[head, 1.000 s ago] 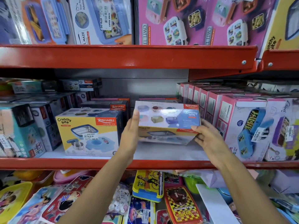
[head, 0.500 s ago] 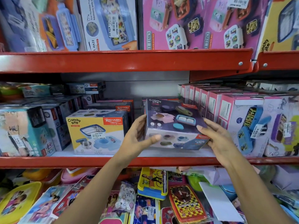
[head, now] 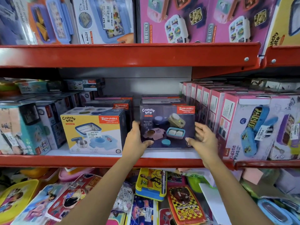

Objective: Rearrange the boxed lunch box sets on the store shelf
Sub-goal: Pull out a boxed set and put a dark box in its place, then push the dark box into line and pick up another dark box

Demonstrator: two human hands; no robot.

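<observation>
Hands frame a dark purple cardboard lunch box set carton [head: 167,126], printed "Crunchy bite", standing upright on the red metal shelf [head: 97,160]. I take this carton as my landmark. My left hand [head: 138,140] grips its lower left corner, thumb across the front face, the other fingers hidden behind the left side. My right hand [head: 203,138] is at its lower right corner with fingers [head: 200,127] spread wide, thumb tip touching the front edge; I cannot tell whether the palm presses the side. Just left of the carton, with a narrow gap between, stands a yellow cardboard carton [head: 94,132] of the same brand. Just right of it runs a row of pink and white cardboard cartons [head: 243,124]. Behind it, more dark cartons [head: 162,99] are stacked.

I judge the step in hand to be seating the carton squarely. To do it well, I would press evenly from both sides, keep the printed face forward, line its front up with the yellow carton's front, and avoid nudging the pink row.
</observation>
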